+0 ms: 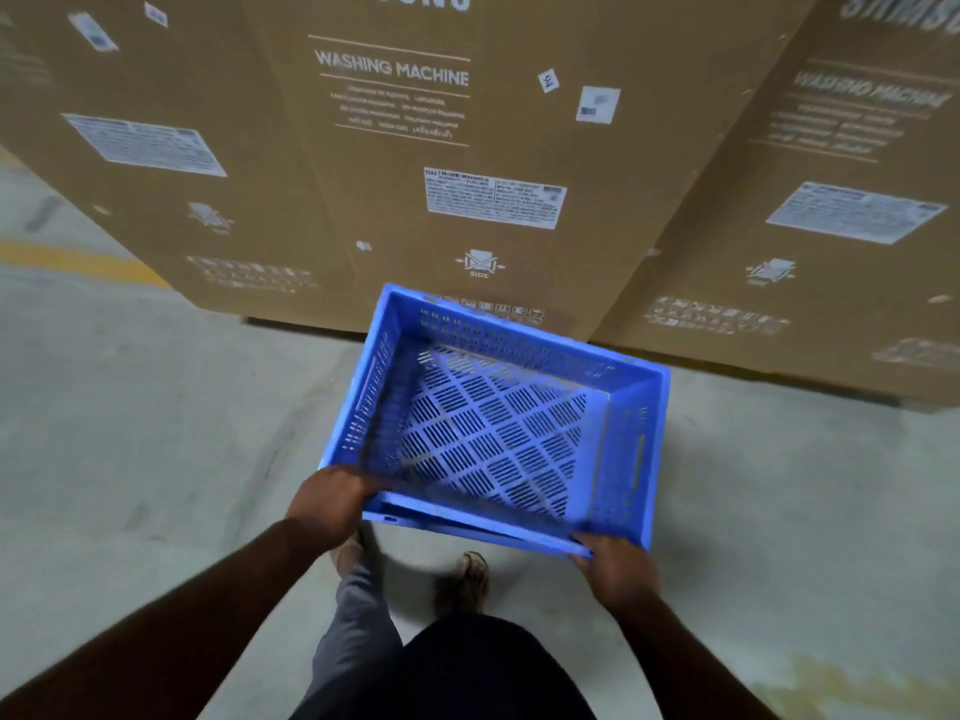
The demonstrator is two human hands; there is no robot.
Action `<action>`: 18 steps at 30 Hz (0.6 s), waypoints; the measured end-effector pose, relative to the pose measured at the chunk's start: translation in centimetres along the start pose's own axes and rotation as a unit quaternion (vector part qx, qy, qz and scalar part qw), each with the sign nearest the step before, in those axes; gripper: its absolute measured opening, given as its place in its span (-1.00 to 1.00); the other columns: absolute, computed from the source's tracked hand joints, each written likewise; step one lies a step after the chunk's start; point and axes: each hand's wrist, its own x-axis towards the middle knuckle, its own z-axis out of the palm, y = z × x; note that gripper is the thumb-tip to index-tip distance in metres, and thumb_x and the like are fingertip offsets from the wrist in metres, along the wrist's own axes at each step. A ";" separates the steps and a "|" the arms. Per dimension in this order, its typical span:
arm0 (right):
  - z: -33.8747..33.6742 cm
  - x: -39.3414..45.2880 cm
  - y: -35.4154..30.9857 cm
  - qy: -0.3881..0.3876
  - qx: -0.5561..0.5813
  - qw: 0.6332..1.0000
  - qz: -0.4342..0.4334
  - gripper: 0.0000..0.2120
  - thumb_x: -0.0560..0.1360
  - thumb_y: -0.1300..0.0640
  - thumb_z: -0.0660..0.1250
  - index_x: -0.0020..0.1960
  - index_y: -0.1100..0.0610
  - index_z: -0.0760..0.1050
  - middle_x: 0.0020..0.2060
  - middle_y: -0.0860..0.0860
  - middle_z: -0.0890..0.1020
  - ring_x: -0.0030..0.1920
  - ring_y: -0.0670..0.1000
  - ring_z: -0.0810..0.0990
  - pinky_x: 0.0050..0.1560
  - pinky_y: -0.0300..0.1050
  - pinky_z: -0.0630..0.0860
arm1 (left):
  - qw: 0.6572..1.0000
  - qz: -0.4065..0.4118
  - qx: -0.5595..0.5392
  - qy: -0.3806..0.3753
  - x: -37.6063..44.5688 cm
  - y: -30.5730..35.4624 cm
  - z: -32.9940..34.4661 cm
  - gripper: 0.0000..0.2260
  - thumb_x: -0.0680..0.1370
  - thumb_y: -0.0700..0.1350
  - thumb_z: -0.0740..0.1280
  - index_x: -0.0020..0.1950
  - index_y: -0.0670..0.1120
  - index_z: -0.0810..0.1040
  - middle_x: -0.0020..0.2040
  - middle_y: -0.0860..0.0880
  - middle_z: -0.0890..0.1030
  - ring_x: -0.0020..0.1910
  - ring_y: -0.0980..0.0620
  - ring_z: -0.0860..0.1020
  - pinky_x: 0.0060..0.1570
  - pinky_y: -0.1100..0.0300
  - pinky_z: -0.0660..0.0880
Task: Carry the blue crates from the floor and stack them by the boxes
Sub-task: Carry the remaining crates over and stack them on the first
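Nearest, below the arms: grey trouser legs and two shoes mid-stride on the pale concrete floor (130, 433).

Just ahead of these, a left hand (324, 504) curled over the near-left corner of the empty blue slotted plastic crate (493, 433), fingers wrapped on the rim. At the near-right corner, a right hand (615, 566) clamped on the same near edge, thumb on top, fingertips hidden beneath. Both hands on the near side only, equally close; far side unsupported.

Crate held clear of the floor, open side up, slightly tilted and blurred with motion. Long axis seemingly running from the hands away toward the cartons, though the wide lens makes that hard to judge.

Just past the far rim, a tall brown cardboard washing-machine box (395, 163), with a second matching brown carton (831, 226) touching or nearly touching it on the right. No other crate in view, so probably a set-down straight ahead on bare floor at the foot of the boxes.
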 end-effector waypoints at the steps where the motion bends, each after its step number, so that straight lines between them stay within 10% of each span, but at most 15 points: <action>1: -0.2 0.1 0.1 0.008 0.005 1.000 0.009 -0.69 0.43 -0.26 0.37 0.08 -0.16 0.68 -0.17 -0.02 0.74 -0.17 0.08 0.73 -0.16 -0.04 0.63 | 1.000 -0.001 -0.016 0.017 -0.3 0.5 0.4 -0.51 0.28 -0.15 0.27 0.16 0.19 0.62 -0.08 0.03 0.69 -0.05 -0.04 0.62 -0.10 0.15 0.55; 5: -1.4 1.5 0.7 0.063 0.037 0.997 0.002 -0.79 0.27 -0.08 0.56 -0.12 -0.08 0.69 -0.31 -0.04 0.71 -0.31 0.06 0.69 -0.27 -0.11 0.59 | 0.997 -0.071 -0.023 -0.005 0.1 0.9 -0.5 -0.61 0.32 -0.20 0.37 0.05 0.16 0.68 -0.11 -0.07 0.71 -0.05 -0.16 0.65 -0.05 0.09 0.56; 10: -1.9 2.5 1.4 0.039 -0.001 0.999 -0.002 -0.64 0.39 -0.22 0.23 0.05 -0.15 0.67 -0.15 -0.03 0.74 -0.11 0.09 0.71 -0.03 -0.06 0.60 | 0.999 -0.014 -0.030 0.001 -1.1 2.0 0.2 -0.54 0.26 -0.14 0.28 0.13 0.14 0.62 -0.08 0.02 0.69 -0.06 -0.06 0.64 -0.09 0.14 0.54; 14: -2.3 1.6 -0.4 0.019 -0.020 1.000 0.008 -0.71 0.36 -0.31 0.38 -0.09 -0.14 0.66 -0.30 -0.09 0.70 -0.31 0.02 0.69 -0.29 -0.12 0.58 | 0.999 -0.021 -0.035 0.028 -0.8 0.6 0.2 -0.67 0.19 -0.15 0.30 -0.09 0.06 0.63 -0.22 -0.02 0.68 -0.20 -0.14 0.64 -0.16 0.09 0.53; 18: 1.2 -0.4 -0.3 -0.036 0.045 0.998 -0.002 -0.51 0.43 -0.36 0.15 0.21 -0.20 0.61 0.01 -0.07 0.73 0.01 0.05 0.71 0.05 -0.03 0.61 | 0.999 0.032 0.004 0.030 -1.7 0.0 0.2 -0.57 0.25 -0.12 0.21 0.05 0.10 0.64 -0.11 0.03 0.71 -0.11 -0.05 0.67 -0.13 0.15 0.57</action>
